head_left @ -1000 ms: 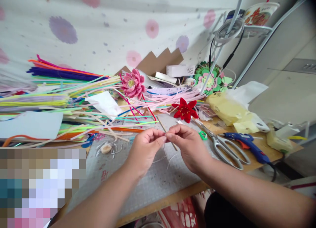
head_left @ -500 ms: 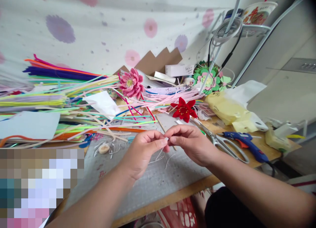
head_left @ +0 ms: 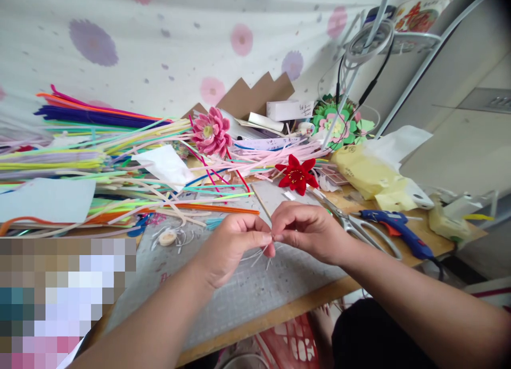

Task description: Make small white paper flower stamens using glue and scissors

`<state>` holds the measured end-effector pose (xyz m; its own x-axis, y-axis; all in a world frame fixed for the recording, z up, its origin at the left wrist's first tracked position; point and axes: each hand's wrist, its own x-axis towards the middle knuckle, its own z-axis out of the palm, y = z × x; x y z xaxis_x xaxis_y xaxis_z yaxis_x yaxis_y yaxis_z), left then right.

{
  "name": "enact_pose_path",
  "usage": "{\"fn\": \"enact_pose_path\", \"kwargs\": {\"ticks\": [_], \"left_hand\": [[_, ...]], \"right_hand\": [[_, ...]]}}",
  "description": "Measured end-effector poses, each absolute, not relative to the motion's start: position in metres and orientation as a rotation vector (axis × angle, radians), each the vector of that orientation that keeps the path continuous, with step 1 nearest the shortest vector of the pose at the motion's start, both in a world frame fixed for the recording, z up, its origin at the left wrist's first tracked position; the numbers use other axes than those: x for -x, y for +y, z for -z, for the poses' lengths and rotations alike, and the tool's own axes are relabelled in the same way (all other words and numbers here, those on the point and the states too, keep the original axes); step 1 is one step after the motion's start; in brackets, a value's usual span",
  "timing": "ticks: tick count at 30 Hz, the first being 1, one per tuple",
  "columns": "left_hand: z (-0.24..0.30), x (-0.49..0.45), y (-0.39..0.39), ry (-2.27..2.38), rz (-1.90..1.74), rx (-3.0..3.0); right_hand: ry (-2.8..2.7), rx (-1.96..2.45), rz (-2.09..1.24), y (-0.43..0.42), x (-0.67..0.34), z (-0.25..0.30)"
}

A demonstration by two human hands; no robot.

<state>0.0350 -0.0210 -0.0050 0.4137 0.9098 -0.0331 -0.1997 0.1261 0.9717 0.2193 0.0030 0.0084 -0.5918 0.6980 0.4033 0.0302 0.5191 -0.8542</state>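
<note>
My left hand (head_left: 236, 245) and my right hand (head_left: 304, 232) meet over the grey cutting mat (head_left: 223, 316), fingertips pinched together. A few thin white strands (head_left: 258, 256) hang down from between the fingers of my left hand. My right thumb and forefinger press at the same spot; what lies between them is too small to make out. A thin stick (head_left: 261, 201) lies on the mat just beyond the hands. Left of them sits a small pale spool-like disc (head_left: 167, 237) with loose white strands about it.
Scissors (head_left: 359, 231) and a blue glue gun (head_left: 399, 230) lie at the right. A red fuzzy flower (head_left: 297, 175) and a pink one (head_left: 211, 131) stand behind the hands. Bundles of coloured pipe cleaners (head_left: 107, 116) fill the left. A yellow plastic packet (head_left: 355, 172) lies back right.
The fingertips have shifted slightly, and the small white bit seen between them no longer shows. My right fingers are more bent; the hanging strands have moved. The camera view has shifted a little.
</note>
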Motion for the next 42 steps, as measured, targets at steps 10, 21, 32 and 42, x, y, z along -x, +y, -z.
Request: {"fn": "enact_pose_path", "kwargs": {"ticks": [10, 21, 32, 42], "left_hand": [[0.005, -0.04, -0.021, 0.917, -1.01, -1.357], [0.008, -0.039, -0.025, 1.031, -1.177, -1.687], [0.007, -0.04, -0.026, 1.233, -1.139, -1.951], [0.014, -0.036, -0.022, 1.042, -1.16, -1.66]], "right_hand": [[-1.787, 0.648, -1.311, 0.001, -0.215, -0.001], [-1.449, 0.633, -1.544, -0.002, -0.206, 0.006], [-1.687, 0.96, -1.212, -0.003, -0.209, 0.002], [-1.385, 0.815, -1.632, -0.004, -0.209, -0.004]]}}
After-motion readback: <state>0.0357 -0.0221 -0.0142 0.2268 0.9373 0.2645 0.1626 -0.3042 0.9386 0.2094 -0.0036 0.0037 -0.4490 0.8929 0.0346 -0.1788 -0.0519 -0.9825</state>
